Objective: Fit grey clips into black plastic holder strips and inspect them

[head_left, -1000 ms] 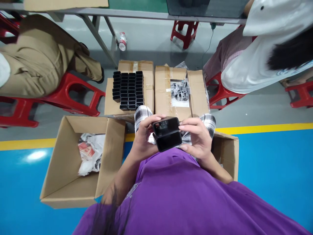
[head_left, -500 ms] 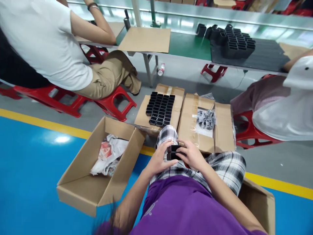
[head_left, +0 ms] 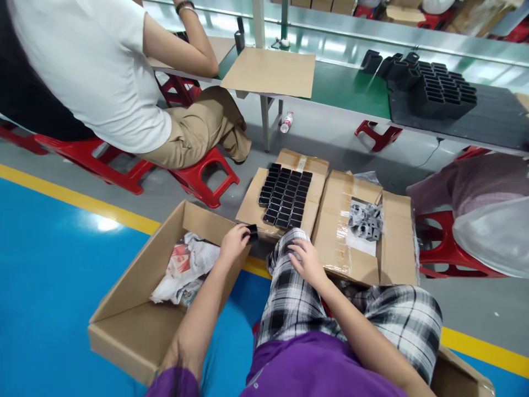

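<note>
My left hand is closed around a black rectangular plastic case, over the near right edge of the open cardboard box at my left. Whether it is one case or two pressed together I cannot tell. With its fingers apart and nothing in them, my right hand hovers over or rests on my checked trouser knee. Just beyond the knee, rows of similar black cases stand packed together on a closed carton. Right of them, small grey parts in clear plastic lie on another carton.
The open cardboard box holds crumpled newspaper. Co-workers sit on red stools at left and right. Ahead runs a green workbench with a cardboard sheet and stacked black cases. Another box stands at my lower right.
My left hand has moved left from my lap to the open box's edge, carrying the black case. My right hand has let go and opened near my knee. The view has shifted left.
</note>
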Demonstrator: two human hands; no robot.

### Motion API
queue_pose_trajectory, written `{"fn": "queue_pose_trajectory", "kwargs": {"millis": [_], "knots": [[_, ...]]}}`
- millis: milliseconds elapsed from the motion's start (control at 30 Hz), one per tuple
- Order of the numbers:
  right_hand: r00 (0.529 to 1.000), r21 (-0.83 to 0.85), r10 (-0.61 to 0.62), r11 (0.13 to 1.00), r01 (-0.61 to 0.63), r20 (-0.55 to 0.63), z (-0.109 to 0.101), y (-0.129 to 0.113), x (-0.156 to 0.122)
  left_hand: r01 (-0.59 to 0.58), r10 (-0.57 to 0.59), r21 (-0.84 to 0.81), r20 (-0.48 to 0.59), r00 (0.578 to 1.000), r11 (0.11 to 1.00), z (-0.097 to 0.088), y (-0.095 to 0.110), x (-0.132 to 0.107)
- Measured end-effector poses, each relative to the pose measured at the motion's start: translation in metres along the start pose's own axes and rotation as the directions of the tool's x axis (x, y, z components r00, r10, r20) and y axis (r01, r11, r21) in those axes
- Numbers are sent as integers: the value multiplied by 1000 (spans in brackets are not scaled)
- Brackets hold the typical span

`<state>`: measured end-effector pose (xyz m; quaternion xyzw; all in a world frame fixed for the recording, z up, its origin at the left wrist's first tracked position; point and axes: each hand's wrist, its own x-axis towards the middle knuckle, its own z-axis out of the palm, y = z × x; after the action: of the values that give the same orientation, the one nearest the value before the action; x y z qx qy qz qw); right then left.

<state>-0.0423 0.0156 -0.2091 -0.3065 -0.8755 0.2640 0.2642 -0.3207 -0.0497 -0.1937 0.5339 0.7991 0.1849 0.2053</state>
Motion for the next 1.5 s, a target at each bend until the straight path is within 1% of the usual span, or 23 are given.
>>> {"fn": "queue_pose_trajectory", "kwargs": {"millis": [67, 167, 267, 367, 467, 533, 633, 700, 733, 767, 800, 867, 933, 967, 1000, 1067, 1100, 1167, 1233, 1300, 1367, 1433, 1500], "knots": [[999, -5, 27, 1000, -27, -30, 4, 16, -15, 44, -44, 19, -9, 999, 999, 7, -23, 35], [997, 10, 44, 999, -44, -65, 13, 31, -31, 40, -41, 28, 21, 999, 999, 21, -43, 82], [993, 22, 82, 997, -80, -86, 21, 36, -36, -2, 0, 24, 48, 999, 1000, 34, -49, 116], [992, 34, 97, 995, -95, -75, 22, 37, -34, -26, 25, 6, 46, 999, 1000, 43, -47, 137], [991, 52, 114, 993, -110, -72, 20, 34, -31, -34, 35, -35, 22, 999, 999, 46, -40, 147], [990, 68, 117, 991, -112, -74, 19, 32, -29, -30, 30, -75, -8, 1000, 997, 44, -35, 146], [986, 103, 154, 984, -146, -66, 20, 32, -30, 12, -26, -136, -101, 994, 991, 38, -27, 131], [967, 124, 238, 966, -227, -87, 22, 40, -35, 61, -93, -174, -182, 979, 983, 35, -19, 109], [946, 127, 304, 949, -290, -112, 22, 47, -40, 84, -125, -196, -207, 970, 977, 36, -12, 95], [914, 125, 378, 924, -362, -145, 22, 57, -45, 95, -142, -219, -210, 967, 971, 38, -4, 79], [874, 120, 451, 892, -435, -180, 20, 69, -51, 95, -143, -243, -191, 971, 965, 43, 7, 62], [785, 103, 567, 822, -560, -249, 14, 99, -64, 48, -78, -287, -95, 992, 957, 57, 36, 27], [707, 83, 638, 757, -648, -303, 2, 134, -73, -26, 25, -322, -7, 1000, 946, 76, 72, -3], [670, 73, 668, 724, -686, -324, -5, 152, -75, -84, 95, -292, 23, 995, 953, 85, 90, -14], [634, 63, 695, 690, -721, -340, -12, 170, -76, -130, 142, -220, 42, 989, 967, 94, 106, -22], [565, 42, 742, 618, -785, -360, -28, 204, -71, -168, 173, -71, 71, 982, 983, 105, 132, -28], [532, 32, 764, 581, -813, -365, -36, 219, -67, -172, 172, -15, 81, 982, 985, 108, 140, -27], [468, 10, 802, 507, -862, -371, -51, 246, -56, -167, 162, 43, 98, 982, 985, 109, 147, -21], [406, -12, 832, 434, -901, -378, -64, 268, -45, -157, 149, 70, 108, 983, 985, 106, 146, -15], [345, -29, 853, 363, -931, -392, -74, 285, -34, -143, 132, 96, 112, 985, 985, 103, 144, -12], [295, -43, 866, 304, -952, -405, -81, 299, -26, -132, 118, 116, 115, 986, 984, 101, 144, -11], [269, -61, 873, 268, -962, -408, -84, 307, -20, -120, 105, 131, 118, 988, 984, 101, 146, -11], [278, -94, 873, 263, -960, -401, -83, 311, -17, -102, 87, 139, 113, 990, 985, 102, 149, -10]]}}
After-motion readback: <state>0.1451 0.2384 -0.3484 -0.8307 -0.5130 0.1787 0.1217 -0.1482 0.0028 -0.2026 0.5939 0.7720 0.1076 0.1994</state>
